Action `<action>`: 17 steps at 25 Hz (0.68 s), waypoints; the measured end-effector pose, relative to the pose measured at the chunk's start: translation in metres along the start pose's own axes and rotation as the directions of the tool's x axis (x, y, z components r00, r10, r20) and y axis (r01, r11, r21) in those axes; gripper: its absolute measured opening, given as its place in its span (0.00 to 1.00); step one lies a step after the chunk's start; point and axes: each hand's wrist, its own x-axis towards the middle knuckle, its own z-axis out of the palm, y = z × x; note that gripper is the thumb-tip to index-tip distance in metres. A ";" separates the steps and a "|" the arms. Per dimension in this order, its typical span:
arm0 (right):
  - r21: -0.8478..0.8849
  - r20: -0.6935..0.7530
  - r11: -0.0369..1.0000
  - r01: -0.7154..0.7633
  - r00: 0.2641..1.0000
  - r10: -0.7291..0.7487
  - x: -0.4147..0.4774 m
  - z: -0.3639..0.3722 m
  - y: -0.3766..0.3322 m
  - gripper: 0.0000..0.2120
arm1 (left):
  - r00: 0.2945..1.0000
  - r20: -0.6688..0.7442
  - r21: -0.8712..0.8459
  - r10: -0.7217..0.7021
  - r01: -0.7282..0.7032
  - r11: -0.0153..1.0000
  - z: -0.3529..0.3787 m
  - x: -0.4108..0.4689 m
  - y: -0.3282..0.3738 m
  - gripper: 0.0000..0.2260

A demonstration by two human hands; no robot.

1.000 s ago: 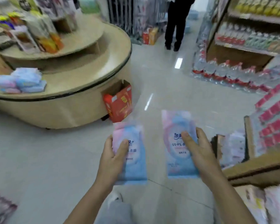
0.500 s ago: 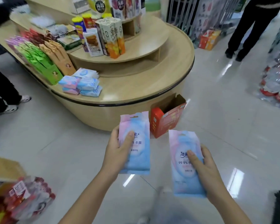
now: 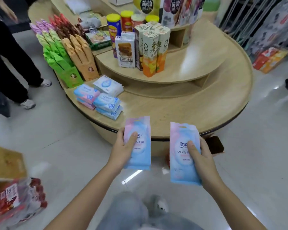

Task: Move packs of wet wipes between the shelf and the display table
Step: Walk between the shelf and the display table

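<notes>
My left hand (image 3: 123, 149) grips a pink-and-blue pack of wet wipes (image 3: 140, 156) by its left edge, thumb across the front. My right hand (image 3: 200, 159) grips a second, matching pack (image 3: 179, 146) by its right edge, thumb on its face. Both packs are held upright just in front of the rim of the round wooden display table (image 3: 181, 112). A small stack of wet wipe packs (image 3: 100, 97) lies on the table's lower tier, to the upper left of my hands.
Snack boxes (image 3: 150, 52) and cans stand on the table's upper tier; green and orange packets (image 3: 68, 58) lean at its left. A person's legs (image 3: 15, 63) stand at far left. A red box (image 3: 214, 145) sits under the table by my right hand. Wrapped bottles (image 3: 15, 200) lie lower left.
I have turned left and stepped closer to the display table. It now fills the middle of the view, and both packs have come up to its front rim.
</notes>
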 end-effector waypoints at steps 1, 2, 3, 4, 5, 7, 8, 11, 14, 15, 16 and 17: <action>-0.005 0.006 1.000 -0.010 1.000 0.010 0.026 0.015 -0.004 0.11 | 0.999 -0.013 -0.006 -0.029 0.029 1.000 0.000 0.027 0.002 0.12; -0.012 0.005 1.000 -0.021 1.000 0.021 0.049 0.030 -0.008 0.10 | 0.998 -0.018 -0.003 -0.053 0.053 0.999 -0.002 0.055 0.002 0.12; -0.010 0.008 0.999 -0.031 0.999 0.031 0.070 0.046 -0.010 0.10 | 0.998 -0.017 0.011 -0.059 0.059 0.998 -0.003 0.083 0.003 0.13; 0.000 0.013 0.999 -0.042 0.999 0.042 0.091 0.062 -0.011 0.10 | 0.998 -0.014 0.037 -0.057 0.057 0.998 -0.005 0.113 0.004 0.13; 0.013 0.004 0.998 -0.060 0.998 0.060 0.109 0.078 -0.012 0.10 | 0.999 -0.007 0.072 -0.050 0.050 0.996 -0.007 0.142 0.004 0.13; 0.047 -0.040 0.994 -0.098 0.994 0.100 0.149 0.112 -0.011 0.10 | 0.998 0.037 0.167 -0.051 0.044 0.985 -0.009 0.203 0.007 0.15; 0.055 -0.062 0.994 -0.098 0.993 0.101 0.166 0.127 -0.009 0.10 | 0.996 0.064 0.218 -0.063 0.048 0.975 -0.007 0.229 0.007 0.17; 0.053 -0.106 0.992 -0.112 0.987 0.118 0.215 0.160 -0.004 0.11 | 0.989 0.090 0.304 -0.115 0.083 0.949 0.002 0.297 -0.006 0.22; 0.051 -0.144 0.988 -0.144 0.978 0.150 0.252 0.173 0.010 0.12 | 0.979 0.077 0.368 -0.191 0.150 0.917 0.011 0.337 -0.029 0.24; 0.050 -0.154 0.987 -0.154 0.975 0.160 0.262 0.175 0.018 0.12 | 0.974 0.075 0.387 -0.214 0.170 0.906 0.014 0.345 -0.035 0.24; 0.046 -0.164 0.985 -0.166 0.971 0.171 0.274 0.175 0.026 0.13 | 0.968 0.070 0.397 -0.240 0.194 0.897 0.021 0.352 -0.041 0.25; 0.040 -0.174 0.983 -0.179 0.968 0.183 0.283 0.175 0.034 0.15 | 0.966 0.062 0.395 -0.253 0.209 0.895 0.026 0.358 -0.046 0.25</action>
